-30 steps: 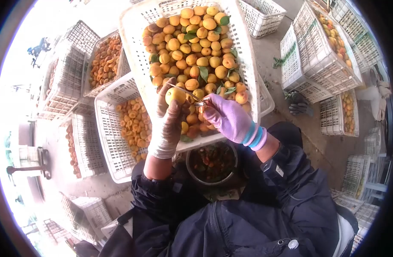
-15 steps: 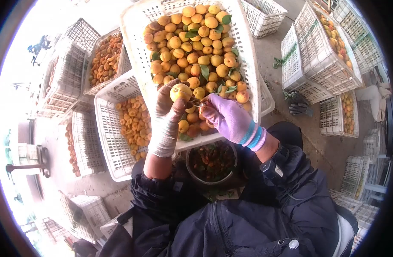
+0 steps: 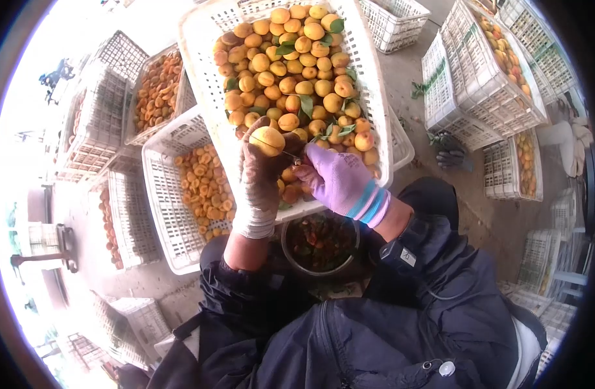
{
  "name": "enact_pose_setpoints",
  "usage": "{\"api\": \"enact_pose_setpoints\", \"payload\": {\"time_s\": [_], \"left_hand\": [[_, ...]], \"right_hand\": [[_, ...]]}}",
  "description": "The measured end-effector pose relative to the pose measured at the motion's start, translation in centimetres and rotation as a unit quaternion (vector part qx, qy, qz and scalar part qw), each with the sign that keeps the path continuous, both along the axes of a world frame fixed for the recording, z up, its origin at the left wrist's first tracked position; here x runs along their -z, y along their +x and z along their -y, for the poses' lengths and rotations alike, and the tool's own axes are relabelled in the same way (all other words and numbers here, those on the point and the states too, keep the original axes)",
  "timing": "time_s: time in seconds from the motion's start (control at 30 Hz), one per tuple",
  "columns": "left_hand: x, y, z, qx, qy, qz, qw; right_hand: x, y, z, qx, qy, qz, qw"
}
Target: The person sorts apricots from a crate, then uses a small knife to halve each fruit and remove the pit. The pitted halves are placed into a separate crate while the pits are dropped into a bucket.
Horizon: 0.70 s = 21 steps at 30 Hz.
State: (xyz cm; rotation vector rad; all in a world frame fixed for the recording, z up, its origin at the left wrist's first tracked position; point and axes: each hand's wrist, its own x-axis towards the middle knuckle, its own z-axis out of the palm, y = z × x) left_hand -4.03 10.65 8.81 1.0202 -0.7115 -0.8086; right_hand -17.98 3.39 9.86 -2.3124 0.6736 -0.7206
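My left hand, in a stained whitish glove, grips a yellow apricot over the near end of a full crate. A thin dark line runs across the fruit's skin. Close beside it, my right hand wears a purple glove with blue bands; its fingers pinch a small thin metal tool, whose kind I cannot make out. Beneath both hands, the white plastic crate is tilted toward me and holds whole apricots with some green leaves.
Left of it, a lower white crate contains halved apricots. Between my knees stands a round bucket of dark scraps. Stacked crates of fruit rise at the right, near a dark glove on the floor. More crates stand left.
The apricot has shifted slightly left and down with my left hand turning, and the dark line now shows across its face. My right hand stays close, moved slightly left.
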Motion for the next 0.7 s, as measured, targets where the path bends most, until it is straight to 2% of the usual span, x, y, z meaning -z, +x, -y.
{"api": "enact_pose_setpoints", "payload": {"time_s": [0.07,0.1,0.17,0.2,0.27,0.33,0.4,0.47,0.57,0.6,0.63,0.67,0.7], "left_hand": [[0.7,1.2,-0.1,0.090,-0.030,-0.167,0.981],[0.7,1.1,0.1,0.090,-0.030,-0.168,0.981],[0.8,1.1,0.5,0.035,0.004,0.030,0.999],[0.8,1.2,0.5,0.033,0.004,0.028,0.999],[0.9,1.5,0.6,0.006,0.027,0.109,0.994],[1.3,1.5,0.7,-0.015,0.023,0.144,0.989],[1.7,1.4,0.5,-0.011,0.016,-0.002,1.000],[2.9,1.5,0.8,-0.008,-0.004,-0.029,1.000],[2.4,1.4,0.7,0.018,-0.012,-0.076,0.997],[1.9,1.5,0.8,-0.003,0.026,0.091,0.996],[1.4,1.6,0.8,-0.024,0.064,0.256,0.964],[0.9,1.2,0.7,-0.026,0.064,0.254,0.965],[0.4,0.6,0.6,-0.004,0.065,0.169,0.983]], "right_hand": [[0.2,0.0,0.1,0.008,0.008,-0.008,1.000],[0.3,0.0,0.1,0.015,0.015,-0.015,1.000],[0.7,0.1,0.5,0.009,0.037,0.002,0.999],[0.8,0.2,0.6,0.002,0.058,0.020,0.998],[1.0,0.4,0.6,-0.001,0.061,0.009,0.998],[1.0,0.5,0.7,0.021,0.042,-0.036,0.998],[1.0,0.7,0.6,0.020,0.035,-0.028,0.999],[0.8,0.9,0.4,0.020,0.030,-0.019,0.999],[0.3,0.9,0.3,0.027,0.059,-0.066,0.996],[0.3,0.8,0.4,0.022,0.052,-0.056,0.997],[0.3,0.7,0.5,0.017,0.046,-0.045,0.998],[0.4,0.7,0.6,0.015,0.046,-0.047,0.998],[0.5,0.7,0.5,0.012,0.049,-0.037,0.998]]}}
